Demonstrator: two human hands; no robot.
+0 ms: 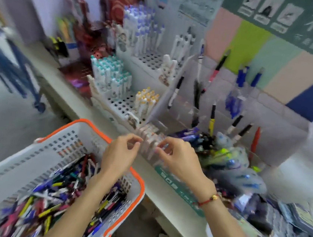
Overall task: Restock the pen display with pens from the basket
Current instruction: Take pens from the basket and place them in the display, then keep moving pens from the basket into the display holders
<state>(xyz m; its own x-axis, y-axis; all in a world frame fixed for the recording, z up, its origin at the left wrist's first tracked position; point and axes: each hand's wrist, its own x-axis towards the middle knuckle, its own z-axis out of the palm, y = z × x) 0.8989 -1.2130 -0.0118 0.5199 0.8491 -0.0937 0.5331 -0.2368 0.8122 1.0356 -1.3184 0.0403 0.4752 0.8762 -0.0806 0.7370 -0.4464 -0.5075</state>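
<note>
- Frame smeared by head motion; fine detail unreliable.
- Landmark: the white basket (pixel 29 162) with orange rim, at lower left, against the front edge of the shelf (pixel 164 195). It holds a loose heap of mixed pens (pixel 49 199), many colours, lying every which way.
- Left hand (pixel 120 153) just beyond the basket's far right corner, fingers curled, thumb and forefinger tips close together. Whether they pinch anything, cannot tell.
- Right hand (pixel 178 158) further right of the basket, fingers bent in towards the left hand; red cord bracelet (pixel 208 200) at the wrist. Grip also unclear.
- Between the two hands, beyond the basket corner: a row of pale, upright pieces (pixel 151 139) at the front edge of the clear display (pixel 201 111). Both hands are at it; likely squaring up or spacing the row so pens will seat, though that is a guess.
- The clear display, up and right of the basket, holds only scattered upright pens in black, blue, yellow and red; most slots look vacant.
- White perforated racks (pixel 128 87), straight beyond the basket, are part filled, holes bare at the front.
- Judgement: restocking barely begun, basket nearly full.
</note>
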